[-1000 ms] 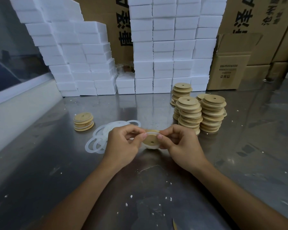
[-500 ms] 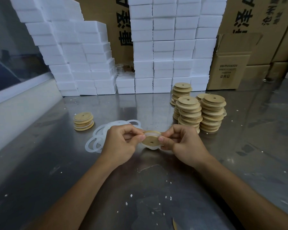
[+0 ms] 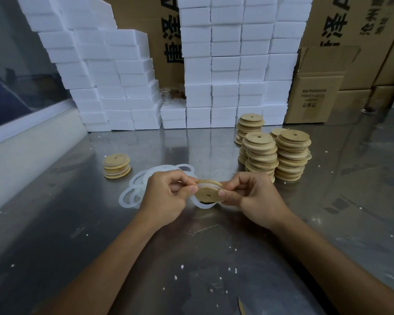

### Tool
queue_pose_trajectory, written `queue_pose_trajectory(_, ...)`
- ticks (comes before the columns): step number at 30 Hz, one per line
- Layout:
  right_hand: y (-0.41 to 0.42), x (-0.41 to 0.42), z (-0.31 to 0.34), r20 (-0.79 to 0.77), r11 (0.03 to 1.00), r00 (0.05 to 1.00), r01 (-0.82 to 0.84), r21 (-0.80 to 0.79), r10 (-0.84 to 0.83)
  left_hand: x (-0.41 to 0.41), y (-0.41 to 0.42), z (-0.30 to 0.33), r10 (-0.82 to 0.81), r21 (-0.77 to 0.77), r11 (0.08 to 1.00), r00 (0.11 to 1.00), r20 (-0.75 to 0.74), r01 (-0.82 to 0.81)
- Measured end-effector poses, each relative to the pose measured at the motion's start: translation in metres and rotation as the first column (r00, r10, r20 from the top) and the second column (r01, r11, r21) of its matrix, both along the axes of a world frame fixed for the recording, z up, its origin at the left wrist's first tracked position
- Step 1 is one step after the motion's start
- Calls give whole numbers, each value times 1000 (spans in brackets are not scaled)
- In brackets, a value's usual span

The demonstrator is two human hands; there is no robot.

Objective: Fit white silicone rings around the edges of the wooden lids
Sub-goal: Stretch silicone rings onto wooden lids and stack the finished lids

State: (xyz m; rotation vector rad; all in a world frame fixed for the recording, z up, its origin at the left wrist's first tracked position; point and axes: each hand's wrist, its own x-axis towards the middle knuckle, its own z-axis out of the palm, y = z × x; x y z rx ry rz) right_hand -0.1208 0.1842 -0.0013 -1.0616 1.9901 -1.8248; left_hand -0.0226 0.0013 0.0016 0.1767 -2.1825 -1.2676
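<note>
Tilted further toward the camera than a second ago, the lid [image 3: 208, 193] is now shown with more of its flat face and centre hole, and a loop of the ring [image 3: 199, 204] is seen hanging loose below its near edge. The lid is held above the table [image 3: 77, 235] between both hands. It is pinched at its left edge by the curled thumb and fingers of the left hand [image 3: 166, 194], and at its right edge by those of the right hand [image 3: 253, 196]. Along the far edge the ring appears to be seated already. The step in hand is judged to be the stretching of the ring round the rim. Next, the slack loop would need to be drawn over the near edge and pressed in all round. Spare rings [image 3: 134, 192] are spread just left of the hands, a short stack [image 3: 117, 165] beyond them and bare stacks [image 3: 275, 153] to the right.
</note>
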Motion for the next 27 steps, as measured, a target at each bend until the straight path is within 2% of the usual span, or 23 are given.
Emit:
queue_pose_trajectory(7, -1, 4, -7, -187, 990, 975, 134, 52, -122, -1, 4, -9, 6, -19, 1000, 999, -46, -7)
queue_pose_trajectory(11, -1, 4, -8, -279, 984, 947, 175, 31, -160, 1, 7, -7, -31, -160, 987, 993, -113, 13)
queue_pose_trajectory(16, -1, 5, -6, -354, 989, 926, 149, 21, -132, 4, 11, 2, -84, -325, 945, 982, -169, 25)
queue_pose_trajectory(20, -1, 5, -7, -285, 990, 949, 138, -7, -134, 6, 11, 5, -70, -335, 942, 987, -146, 18)
queue_pose_trajectory(25, 0, 2, -7, -145, 994, 984, 100, -33, -103, 5, 7, 3, -37, -257, 966, 995, -92, 12)
queue_pose_trajectory(27, 1, 1, -7, -133, 994, 985, 104, -20, -106, 5, 6, 1, -15, -224, 975, 997, -78, -3)
